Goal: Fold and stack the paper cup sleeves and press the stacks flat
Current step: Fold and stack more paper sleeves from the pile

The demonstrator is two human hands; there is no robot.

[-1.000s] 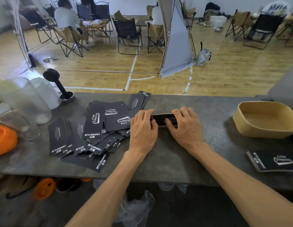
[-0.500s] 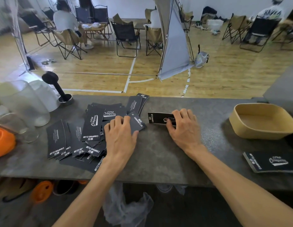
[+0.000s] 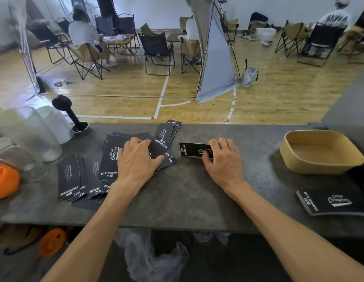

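On counter centre my right hand (image 3: 222, 159) pins one folded sleeve (image 3: 192, 150) flat, fingers curled on it, left hand (image 3: 139, 159) spread open on the loose pile (image 3: 91, 171); one finished stack (image 3: 333, 202) far right, so I judge most remain.

Both forearms are bare to the frame's edge, and the left hand (image 3: 137, 159) and right hand (image 3: 223, 159) wear nothing.
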